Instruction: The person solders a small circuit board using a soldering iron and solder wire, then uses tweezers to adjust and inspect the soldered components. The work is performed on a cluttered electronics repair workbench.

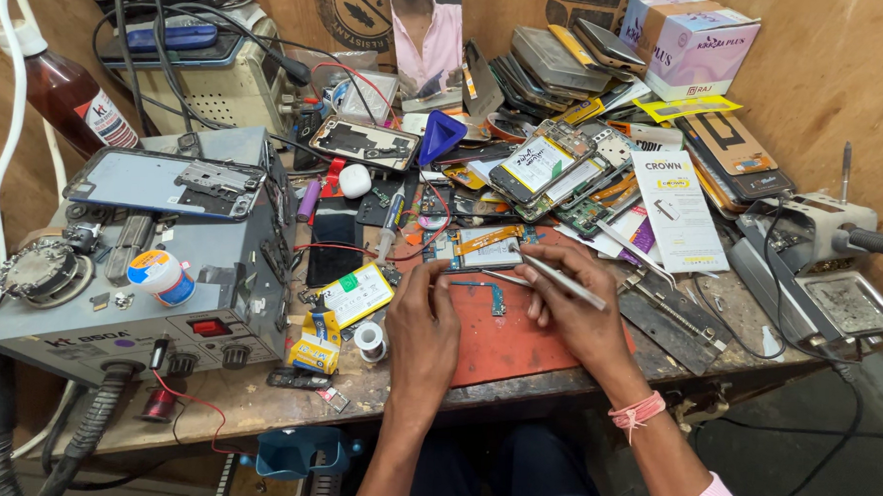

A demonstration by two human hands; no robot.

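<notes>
On a red work mat point(502, 343) lies a small green flex circuit strip point(489, 294). My left hand point(421, 321) rests on the mat's left edge, fingertips touching the strip's left end. My right hand point(574, 316) holds metal tweezers point(563, 279), their tip pointing up-left toward an opened phone board point(481, 246) just beyond the mat. A pink thread band circles my right wrist.
A grey hot-air rework station point(137, 277) fills the left, with a phone frame point(165, 182) on top. A yellow battery point(354, 294) and solder spool point(370, 340) lie beside my left hand. Stacked phones and boxes point(688, 41) crowd the back; a soldering stand point(831, 291) sits right.
</notes>
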